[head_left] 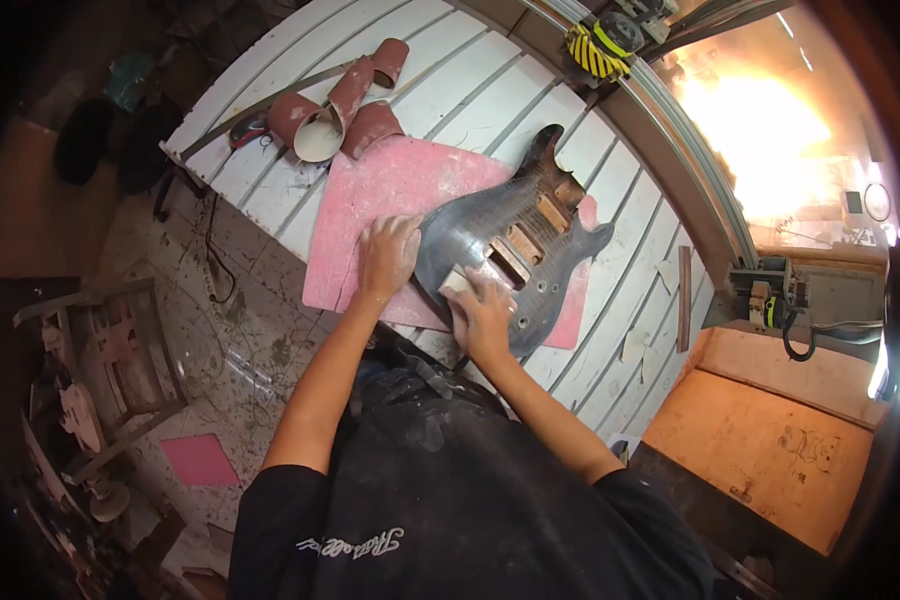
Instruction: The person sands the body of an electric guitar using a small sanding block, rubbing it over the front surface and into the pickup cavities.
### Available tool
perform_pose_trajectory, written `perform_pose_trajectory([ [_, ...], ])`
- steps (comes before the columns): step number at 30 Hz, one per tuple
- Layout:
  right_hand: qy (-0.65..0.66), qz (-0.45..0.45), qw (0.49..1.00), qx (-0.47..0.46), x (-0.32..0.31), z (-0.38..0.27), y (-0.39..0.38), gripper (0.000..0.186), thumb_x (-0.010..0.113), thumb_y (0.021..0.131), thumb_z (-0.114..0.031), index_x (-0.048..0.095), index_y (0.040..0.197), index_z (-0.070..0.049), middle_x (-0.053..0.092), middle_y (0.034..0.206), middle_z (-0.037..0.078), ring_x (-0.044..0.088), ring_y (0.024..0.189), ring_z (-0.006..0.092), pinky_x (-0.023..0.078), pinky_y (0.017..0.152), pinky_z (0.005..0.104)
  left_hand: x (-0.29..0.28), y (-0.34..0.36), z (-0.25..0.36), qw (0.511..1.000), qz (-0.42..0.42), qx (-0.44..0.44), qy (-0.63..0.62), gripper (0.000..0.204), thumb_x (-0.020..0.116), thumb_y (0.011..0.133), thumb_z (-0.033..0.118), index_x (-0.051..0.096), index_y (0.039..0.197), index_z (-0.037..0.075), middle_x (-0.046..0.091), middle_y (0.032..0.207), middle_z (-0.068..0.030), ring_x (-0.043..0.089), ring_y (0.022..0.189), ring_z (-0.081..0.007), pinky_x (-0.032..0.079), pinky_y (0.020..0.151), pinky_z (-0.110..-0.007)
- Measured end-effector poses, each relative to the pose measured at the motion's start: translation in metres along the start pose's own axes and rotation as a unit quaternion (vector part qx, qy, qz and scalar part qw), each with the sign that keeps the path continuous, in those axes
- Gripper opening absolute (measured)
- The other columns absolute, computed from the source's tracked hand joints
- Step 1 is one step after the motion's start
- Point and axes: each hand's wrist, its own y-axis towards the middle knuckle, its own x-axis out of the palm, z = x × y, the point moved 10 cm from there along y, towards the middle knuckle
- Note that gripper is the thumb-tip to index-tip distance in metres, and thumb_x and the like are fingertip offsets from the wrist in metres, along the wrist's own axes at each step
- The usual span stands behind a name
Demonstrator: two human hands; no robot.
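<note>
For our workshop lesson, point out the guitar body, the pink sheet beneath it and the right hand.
Guitar body (pixel 482 228), head view: dark top face.
Pink sheet (pixel 400 180), head view: bare upper part.
Right hand (pixel 484 316), head view: its back.

Guitar body (pixel 478 238) dark, seemingly blue-grey

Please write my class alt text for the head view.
A person's right hand holds a pale block against a dark guitar body, left hand at its edge. The body lies on a pink mat on a white slatted table, near reddish rolls.
</note>
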Motion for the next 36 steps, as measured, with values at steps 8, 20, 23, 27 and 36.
perform_pose_trajectory([
  [8,0.014,0.006,1.000,0.018,0.007,-0.006,0.030,0.022,0.079,0.088,-0.013,0.080,0.108,-0.021,0.065,0.141,0.013,0.058,0.124,0.0440,0.048,0.103,0.0576,-0.003,-0.004,0.002,1.000,0.015,0.012,0.007,0.032,0.064,0.101,0.023,0.074,0.130,0.011,0.074,0.125,-0.0070,0.063,0.120,-0.0328,0.045,0.106,-0.050],
  [20,-0.002,0.004,1.000,0.006,0.002,0.001,0.008,0.022,0.080,0.086,-0.015,0.080,0.107,-0.021,0.065,0.139,0.009,0.057,0.126,0.0417,0.048,0.103,0.0534,0.001,-0.006,0.000,1.000,-0.005,0.017,0.014,0.033,0.063,0.101,0.023,0.073,0.130,0.010,0.073,0.128,-0.0080,0.061,0.123,-0.0327,0.045,0.107,-0.050],
  [23,-0.007,-0.002,1.000,0.010,-0.004,-0.002,0.006,0.022,0.080,0.085,-0.014,0.081,0.106,-0.021,0.065,0.139,0.009,0.057,0.126,0.0416,0.048,0.103,0.0535,0.000,-0.006,0.006,0.999,0.009,0.020,0.024,0.032,0.064,0.101,0.023,0.074,0.129,0.010,0.074,0.127,-0.0087,0.062,0.121,-0.0336,0.045,0.107,-0.051],
  [27,0.009,0.008,0.999,0.043,0.006,-0.011,0.053,0.022,0.078,0.086,-0.010,0.080,0.106,-0.018,0.065,0.139,0.012,0.059,0.124,0.0422,0.049,0.101,0.0547,0.002,-0.005,0.001,1.000,-0.004,0.017,0.026,0.033,0.064,0.102,0.024,0.074,0.129,0.009,0.074,0.127,-0.0090,0.062,0.122,-0.0333,0.045,0.108,-0.051],
  [36,-0.004,0.023,0.999,0.028,-0.006,-0.006,0.022,0.022,0.080,0.085,-0.013,0.080,0.106,-0.018,0.067,0.135,0.014,0.059,0.123,0.0421,0.048,0.103,0.0544,0.011,-0.009,-0.004,0.999,-0.025,-0.028,0.010,0.038,0.064,0.104,0.033,0.073,0.134,0.011,0.072,0.133,-0.0085,0.060,0.128,-0.0323,0.041,0.111,-0.055],
])
